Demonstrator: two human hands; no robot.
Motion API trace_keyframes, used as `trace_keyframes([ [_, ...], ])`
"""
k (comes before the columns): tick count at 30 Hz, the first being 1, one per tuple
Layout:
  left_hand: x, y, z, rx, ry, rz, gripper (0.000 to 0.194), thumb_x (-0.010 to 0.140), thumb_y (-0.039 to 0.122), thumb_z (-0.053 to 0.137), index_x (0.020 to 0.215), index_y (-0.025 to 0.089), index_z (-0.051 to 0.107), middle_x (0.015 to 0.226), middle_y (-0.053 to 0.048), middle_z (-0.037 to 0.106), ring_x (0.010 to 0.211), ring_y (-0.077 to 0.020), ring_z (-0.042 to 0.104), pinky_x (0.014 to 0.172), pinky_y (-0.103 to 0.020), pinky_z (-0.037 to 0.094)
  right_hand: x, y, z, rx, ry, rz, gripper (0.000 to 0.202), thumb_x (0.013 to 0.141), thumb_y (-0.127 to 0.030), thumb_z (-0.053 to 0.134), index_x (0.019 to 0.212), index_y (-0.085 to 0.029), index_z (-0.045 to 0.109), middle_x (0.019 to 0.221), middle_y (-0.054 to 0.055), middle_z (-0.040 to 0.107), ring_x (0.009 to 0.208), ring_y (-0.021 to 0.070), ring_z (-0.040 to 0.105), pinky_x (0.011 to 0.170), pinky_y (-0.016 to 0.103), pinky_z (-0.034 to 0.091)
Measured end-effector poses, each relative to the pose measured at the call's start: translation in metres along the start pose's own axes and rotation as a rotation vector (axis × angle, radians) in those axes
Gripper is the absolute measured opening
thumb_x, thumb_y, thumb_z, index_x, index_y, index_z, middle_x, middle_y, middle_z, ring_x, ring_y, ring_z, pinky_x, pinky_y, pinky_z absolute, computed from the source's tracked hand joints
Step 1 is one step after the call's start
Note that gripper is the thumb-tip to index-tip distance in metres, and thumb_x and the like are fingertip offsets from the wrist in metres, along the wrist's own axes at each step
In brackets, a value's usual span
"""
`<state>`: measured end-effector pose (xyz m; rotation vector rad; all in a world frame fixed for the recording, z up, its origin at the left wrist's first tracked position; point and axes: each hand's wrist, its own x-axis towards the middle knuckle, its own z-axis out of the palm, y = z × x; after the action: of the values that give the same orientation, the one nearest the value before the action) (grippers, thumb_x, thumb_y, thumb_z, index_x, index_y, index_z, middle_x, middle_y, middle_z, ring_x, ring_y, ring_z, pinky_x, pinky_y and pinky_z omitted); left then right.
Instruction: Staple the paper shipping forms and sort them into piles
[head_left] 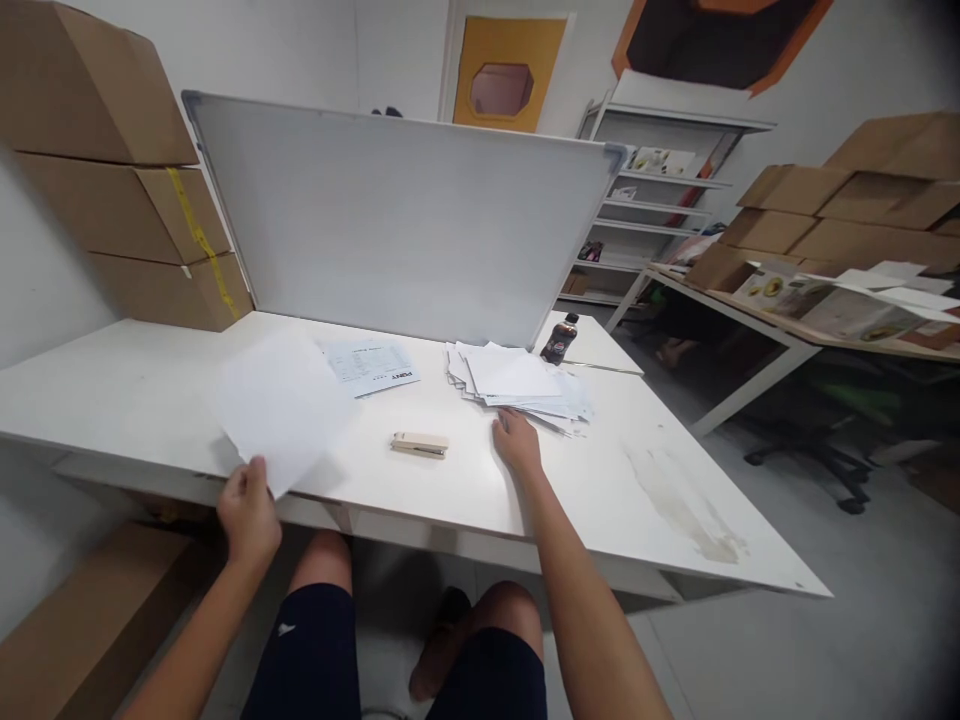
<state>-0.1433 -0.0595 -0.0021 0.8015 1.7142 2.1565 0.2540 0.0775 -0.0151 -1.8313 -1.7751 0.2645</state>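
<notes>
My left hand [251,510] pinches a white sheet of paper [281,400] by its near corner, holding it up at the left front edge of the desk. At the near edge of a loose pile of papers [510,372], my right hand [516,440] has its fingers curled against the lower sheets; the fingertips are partly hidden. A beige stapler [420,444] lies on the desk between my hands. Behind it, a printed paper [371,366] with blue tint and dark lettering lies flat, partly covered by the raised sheet.
A whiteboard [405,220] stands upright along the back of the white desk [465,500]. Beside the pile stands a dark soda bottle [559,338]. Cardboard boxes [165,220] are stacked at back left. A grey smear [682,500] marks the desk's right side.
</notes>
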Motion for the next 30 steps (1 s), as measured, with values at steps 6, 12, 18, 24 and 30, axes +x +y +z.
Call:
trace_keyframes([
  [6,-0.057,0.026,-0.084,-0.078,-0.271,-0.517,0.040,0.048,0.043,0.082,0.069,0.018,0.060,0.065,0.001,0.061,0.058,-0.0145,0.057,0.050,-0.025,0.047,-0.032,0.001,-0.014,0.414,0.193,0.097,0.042,0.087,-0.037,0.032,0.093,-0.017,0.068,0.098,0.010,0.071,0.094,0.0230,0.062,0.083,0.031,0.044],
  [12,-0.104,0.006,-0.094,-0.084,-0.207,-0.515,0.045,0.048,0.036,0.082,0.083,0.024,0.056,0.070,0.004,0.060,0.065,-0.0146,0.062,0.057,-0.023,0.050,-0.089,-0.016,-0.029,0.620,0.198,0.052,0.037,0.085,-0.046,0.040,0.078,-0.019,0.064,0.089,0.009,0.070,0.089,0.0230,0.061,0.081,0.033,0.045],
  [18,-0.126,0.000,-0.099,0.066,-0.563,-0.592,0.043,0.062,0.059,0.075,0.075,0.020,0.063,0.070,-0.001,0.063,0.065,-0.0192,0.061,0.059,-0.028,0.047,-0.233,-0.042,0.018,0.937,0.219,0.194,0.041,0.083,-0.061,0.054,0.080,-0.023,0.067,0.068,0.003,0.064,0.066,0.0193,0.057,0.064,0.032,0.045],
  [24,-0.132,0.006,-0.094,0.238,-0.865,-0.491,0.052,0.059,0.064,0.075,0.052,0.018,0.051,0.052,0.003,0.046,0.050,-0.0121,0.041,0.050,-0.024,0.031,-0.306,-0.059,0.049,1.420,-0.289,0.523,0.068,0.062,-0.077,0.067,0.102,-0.023,0.068,0.092,0.009,0.073,0.077,0.0261,0.067,0.067,0.038,0.053],
  [30,-0.134,0.024,-0.073,0.196,-1.041,-0.430,0.052,0.065,0.071,0.064,0.065,0.019,0.064,0.067,-0.004,0.061,0.066,-0.0202,0.056,0.063,-0.030,0.046,-0.300,-0.080,-0.002,1.480,-0.097,0.455,0.041,0.067,-0.044,0.078,0.100,-0.023,0.069,0.101,0.005,0.074,0.090,0.0252,0.066,0.080,0.036,0.052],
])
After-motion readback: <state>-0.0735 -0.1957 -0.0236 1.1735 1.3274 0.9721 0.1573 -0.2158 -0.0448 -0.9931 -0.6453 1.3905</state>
